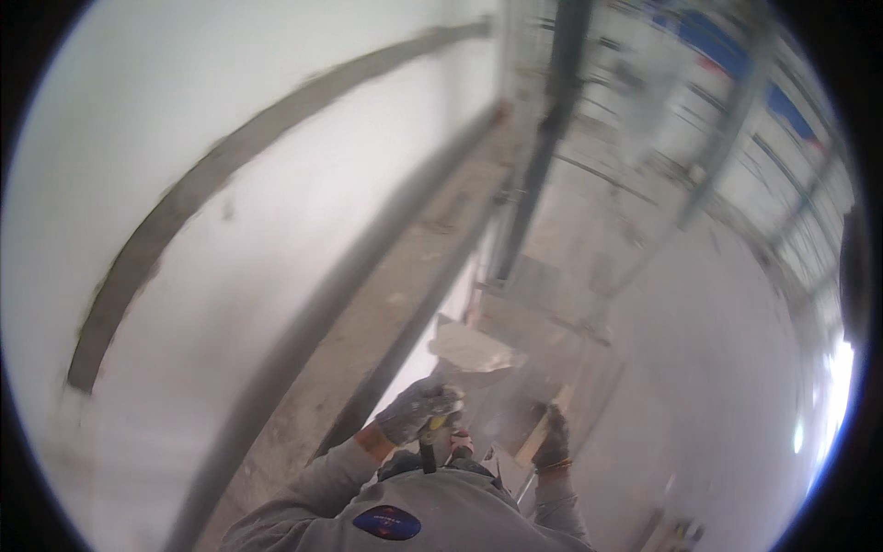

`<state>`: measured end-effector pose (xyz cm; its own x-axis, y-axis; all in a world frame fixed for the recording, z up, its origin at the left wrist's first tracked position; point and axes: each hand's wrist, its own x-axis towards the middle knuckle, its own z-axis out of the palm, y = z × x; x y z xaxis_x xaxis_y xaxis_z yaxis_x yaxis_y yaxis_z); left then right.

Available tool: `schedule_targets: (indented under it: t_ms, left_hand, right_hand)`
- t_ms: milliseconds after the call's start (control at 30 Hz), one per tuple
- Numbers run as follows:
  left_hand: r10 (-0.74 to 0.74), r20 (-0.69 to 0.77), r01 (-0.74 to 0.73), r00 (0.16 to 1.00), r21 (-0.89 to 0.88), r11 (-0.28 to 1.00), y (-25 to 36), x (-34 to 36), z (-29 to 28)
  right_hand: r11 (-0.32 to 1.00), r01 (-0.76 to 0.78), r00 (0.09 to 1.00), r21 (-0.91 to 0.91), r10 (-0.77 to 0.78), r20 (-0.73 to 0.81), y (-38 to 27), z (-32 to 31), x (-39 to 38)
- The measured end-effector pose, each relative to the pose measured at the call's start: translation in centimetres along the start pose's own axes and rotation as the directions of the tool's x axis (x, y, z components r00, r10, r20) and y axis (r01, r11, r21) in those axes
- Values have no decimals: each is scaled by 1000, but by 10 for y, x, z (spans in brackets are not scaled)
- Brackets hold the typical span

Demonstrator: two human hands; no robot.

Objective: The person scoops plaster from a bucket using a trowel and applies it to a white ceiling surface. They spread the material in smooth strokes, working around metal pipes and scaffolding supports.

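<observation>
My left hand (pixel 418 411), in a dirty grey work glove, is closed around a tool with a yellow and black handle (pixel 428 449). Motion blur hides the tool's working end. To its right, my right hand (pixel 553 440), in a dark glove, grips the side of a pale wood-coloured board (pixel 532 443). Just beyond both hands shows a cream, rough-edged slab (pixel 471 348). Whether the slab touches the board cannot be made out.
At the left rises a white wall (pixel 276 212) with a grey mortar-like strip (pixel 184 198) across it. A long grey pipe or rail (pixel 340 281) runs beside a dusty ledge (pixel 368 354). Dark upright posts (pixel 543 156) stand ahead; the pale floor (pixel 699 350) spreads right.
</observation>
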<state>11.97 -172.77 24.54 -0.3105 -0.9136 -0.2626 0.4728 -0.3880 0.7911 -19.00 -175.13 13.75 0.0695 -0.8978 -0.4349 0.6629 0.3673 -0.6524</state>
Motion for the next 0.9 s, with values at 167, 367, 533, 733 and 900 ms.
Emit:
schedule_targets:
  t_ms: [167, 367, 533, 733, 900]
  left_hand:
    - [209, -148, -217, 967, -41, 975, 25, -10, -2]
    - [498, -433, -421, 752, 265, 867, 25, -50, -35]
    - [798, -475, -486, 372, 632, 603, 18, -58, -68]
    - [849, -513, 166, 127, 855, 492, 23, -75, -68]
    - [954, -300, 269, 18, 920, 284, 33, -74, -56]
  right_hand:
    - [992, -107, 983, -69, 116, 142, -30, 54, 84]
    - [970, -144, 946, -195, 193, 262, -26, 165, 69]
    - [289, 842, 528, -456, -262, 808, -7, 227, 32]
    - [675, 314, 715, -668, 294, 634, -8, 359, -50]
    - [628, 434, 518, -646, 412, 749, -8, 383, -40]
